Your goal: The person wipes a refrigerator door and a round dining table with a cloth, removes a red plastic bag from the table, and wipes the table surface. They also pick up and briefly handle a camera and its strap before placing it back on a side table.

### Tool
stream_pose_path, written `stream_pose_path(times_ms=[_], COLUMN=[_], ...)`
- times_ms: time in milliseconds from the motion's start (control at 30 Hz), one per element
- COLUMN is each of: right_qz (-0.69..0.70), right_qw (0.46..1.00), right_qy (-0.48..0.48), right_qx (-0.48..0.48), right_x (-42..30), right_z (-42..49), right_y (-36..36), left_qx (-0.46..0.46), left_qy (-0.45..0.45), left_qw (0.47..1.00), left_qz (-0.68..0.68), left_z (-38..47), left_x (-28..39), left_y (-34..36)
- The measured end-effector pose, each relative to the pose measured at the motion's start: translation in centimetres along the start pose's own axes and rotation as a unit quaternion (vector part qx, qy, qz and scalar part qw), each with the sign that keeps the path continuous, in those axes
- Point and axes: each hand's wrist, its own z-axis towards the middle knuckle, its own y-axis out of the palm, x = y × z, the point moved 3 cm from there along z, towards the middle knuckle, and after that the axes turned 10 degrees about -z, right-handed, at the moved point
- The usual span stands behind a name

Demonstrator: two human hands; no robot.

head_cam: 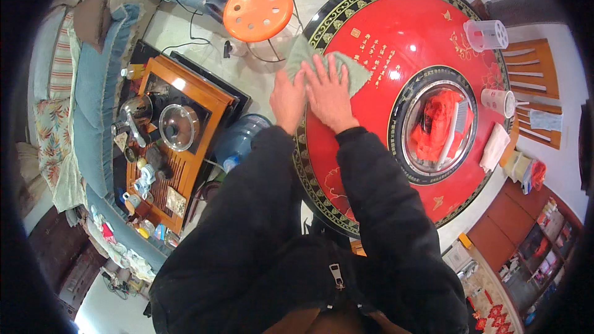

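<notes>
A pale green cloth (356,72) lies over the left edge of a round red table (390,18) with a black and gold patterned border. My right hand (330,97) presses flat on the cloth with its fingers spread. Beside it, my left hand (287,102) has its fingers curled on the cloth's near part at the table edge; part of the grip is hidden. In the table's round central recess, a red plastic bag (431,125) lies with a white-handled brush (451,135).
Along the table's far right side are a clear plastic container (485,35), a paper cup (497,102) and a folded cloth (494,147). An orange stool (258,11) stands beyond the left edge. Left are a large water bottle (243,137) and a wooden tea table (204,97) with a glass-lidded pot (178,127).
</notes>
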Motion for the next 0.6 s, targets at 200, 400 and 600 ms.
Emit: stream_pose_path(times_ms=[200, 400, 600], right_qz=[0.058, 0.121, 0.114], right_qw=[0.994, 0.984, 0.980], right_qy=[-0.074, -0.133, -0.119], right_qx=[-0.051, -0.010, -0.112], right_x=[-4.4, -5.0, -3.2], right_z=[-10.0, -21.9, -34.2], right_y=[-0.5, -1.8, -0.5], left_qx=[0.013, -0.030, -0.147], left_qy=[-0.133, -0.218, -0.324], left_qw=[0.989, 0.971, 0.930], left_qz=[-0.059, -0.092, 0.087], left_z=[-12.3, -26.0, -37.3], left_x=[-6.5, -10.6, -16.2], left_y=[-2.1, -2.2, 0.8])
